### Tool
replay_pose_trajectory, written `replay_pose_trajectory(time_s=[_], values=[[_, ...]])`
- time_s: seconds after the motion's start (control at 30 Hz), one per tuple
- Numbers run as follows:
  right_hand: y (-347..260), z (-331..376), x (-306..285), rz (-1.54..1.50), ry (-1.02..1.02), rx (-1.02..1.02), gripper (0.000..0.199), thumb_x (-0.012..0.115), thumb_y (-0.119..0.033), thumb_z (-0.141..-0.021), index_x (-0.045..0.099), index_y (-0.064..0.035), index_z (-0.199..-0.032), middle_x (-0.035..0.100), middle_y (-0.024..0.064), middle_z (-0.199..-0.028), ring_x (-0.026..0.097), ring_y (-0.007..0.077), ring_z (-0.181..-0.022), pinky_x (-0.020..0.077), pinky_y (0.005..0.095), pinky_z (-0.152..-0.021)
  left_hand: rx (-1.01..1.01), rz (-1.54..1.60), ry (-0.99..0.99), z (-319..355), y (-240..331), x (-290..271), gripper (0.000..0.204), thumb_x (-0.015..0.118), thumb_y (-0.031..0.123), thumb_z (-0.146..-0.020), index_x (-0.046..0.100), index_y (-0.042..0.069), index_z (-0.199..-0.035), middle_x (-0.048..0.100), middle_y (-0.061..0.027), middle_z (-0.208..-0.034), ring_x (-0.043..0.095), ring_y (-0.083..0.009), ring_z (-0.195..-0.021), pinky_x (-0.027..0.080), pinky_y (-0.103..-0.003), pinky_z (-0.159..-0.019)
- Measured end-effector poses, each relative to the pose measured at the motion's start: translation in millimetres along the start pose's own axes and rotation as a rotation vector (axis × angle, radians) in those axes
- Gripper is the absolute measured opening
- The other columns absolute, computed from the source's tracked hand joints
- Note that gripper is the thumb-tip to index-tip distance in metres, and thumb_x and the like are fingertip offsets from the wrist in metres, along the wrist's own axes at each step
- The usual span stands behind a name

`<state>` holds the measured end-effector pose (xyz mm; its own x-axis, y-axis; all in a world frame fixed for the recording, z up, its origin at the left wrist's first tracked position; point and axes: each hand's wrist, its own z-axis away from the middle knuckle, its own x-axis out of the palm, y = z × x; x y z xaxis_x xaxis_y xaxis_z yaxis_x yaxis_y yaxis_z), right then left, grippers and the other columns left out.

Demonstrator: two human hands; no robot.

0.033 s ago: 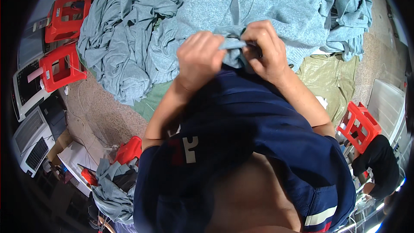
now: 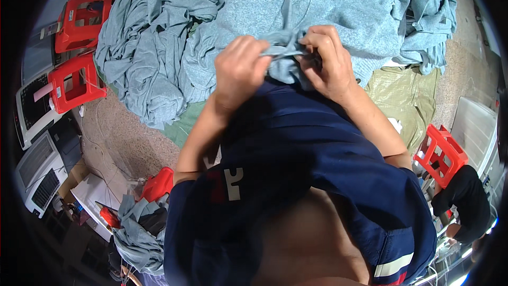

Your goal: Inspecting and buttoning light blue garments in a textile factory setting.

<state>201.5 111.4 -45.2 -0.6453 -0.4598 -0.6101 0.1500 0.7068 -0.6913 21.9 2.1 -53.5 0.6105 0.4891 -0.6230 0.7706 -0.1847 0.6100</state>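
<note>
A light blue-grey knit garment lies spread before me, its near edge bunched up in front of my waist. My left hand is closed on this edge, thumb and fingers pinching it, slightly blurred. Close by, my right hand grips the same edge between thumb and curled fingers. A short stretch of the garment's edge runs taut between the two hands. What lies inside the right hand's fingers is partly hidden.
More blue-grey garments are heaped at left and far right. Red plastic stools stand at left, another red stool at right. Olive sheeting lies under the pile. A person in black is at lower right.
My left hand has shifted slightly left, and the gap between the hands is a little wider. The garment's edge between them has changed its folds. My right hand has hardly moved.
</note>
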Motion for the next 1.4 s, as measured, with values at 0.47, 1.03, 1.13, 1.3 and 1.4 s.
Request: replay_pose_trajectory(time_s=[0.47, 1.03, 1.13, 1.3, 1.4], values=[[27.8, 47.4, -47.2, -0.206, -0.009, 0.073, 0.017, 0.066, -0.003, -0.076, 0.060, -0.0034, -0.091, 0.069, 0.0109, -0.091, 0.069, 0.0266, -0.085, 0.0531, 0.0325, -0.071, -0.766, 0.418, -0.429, 60.0, -57.3, -71.9, 0.019, 0.071, 0.003, -0.073, 0.055, 0.003, -0.083, 0.052, -0.0002, -0.084, 0.051, -0.0123, -0.086, 0.038, -0.025, -0.083], [-25.4, -2.7, -3.5, -0.088, 0.111, -0.325, 0.015, 0.070, -0.002, -0.073, 0.056, -0.0025, -0.077, 0.059, 0.0082, -0.083, 0.060, 0.0200, -0.060, 0.0473, 0.0303, -0.048, -0.443, 0.736, -0.354, -26.0, 40.1, -35.1, 0.023, 0.076, 0.004, -0.076, 0.062, 0.000, -0.095, 0.061, -0.0007, -0.089, 0.058, -0.0093, -0.079, 0.047, -0.024, -0.071], [-25.3, -4.3, -0.6, -0.103, 0.057, -0.270, 0.019, 0.070, 0.001, -0.071, 0.054, -0.0035, -0.082, 0.059, 0.0079, -0.086, 0.060, 0.0217, -0.061, 0.0473, 0.0307, -0.049, -0.328, 0.544, -0.356, -23.7, 32.8, -34.3, 0.025, 0.078, 0.004, -0.073, 0.061, 0.000, -0.091, 0.063, -0.0048, -0.087, 0.061, -0.0147, -0.078, 0.049, -0.027, -0.069], [-28.7, -12.6, 4.6, -0.297, -0.111, 0.089, 0.028, 0.071, -0.001, -0.073, 0.056, -0.0061, -0.095, 0.060, 0.0093, -0.087, 0.061, 0.0261, -0.067, 0.0486, 0.0328, -0.058, -0.229, 0.385, -0.324, -25.1, 31.4, -37.1, 0.024, 0.078, 0.004, -0.071, 0.059, 0.001, -0.087, 0.063, -0.0071, -0.083, 0.064, -0.0209, -0.076, 0.050, -0.029, -0.067], [-23.1, -12.2, 9.1, -0.243, -0.024, -0.018, 0.024, 0.072, 0.000, -0.071, 0.056, -0.0049, -0.089, 0.060, 0.0086, -0.082, 0.062, 0.0248, -0.067, 0.0472, 0.0327, -0.055, -0.133, 0.304, -0.240, -21.0, 30.2, -33.5, 0.024, 0.078, 0.004, -0.071, 0.058, 0.002, -0.085, 0.062, -0.0080, -0.081, 0.063, -0.0232, -0.072, 0.050, -0.030, -0.063]])
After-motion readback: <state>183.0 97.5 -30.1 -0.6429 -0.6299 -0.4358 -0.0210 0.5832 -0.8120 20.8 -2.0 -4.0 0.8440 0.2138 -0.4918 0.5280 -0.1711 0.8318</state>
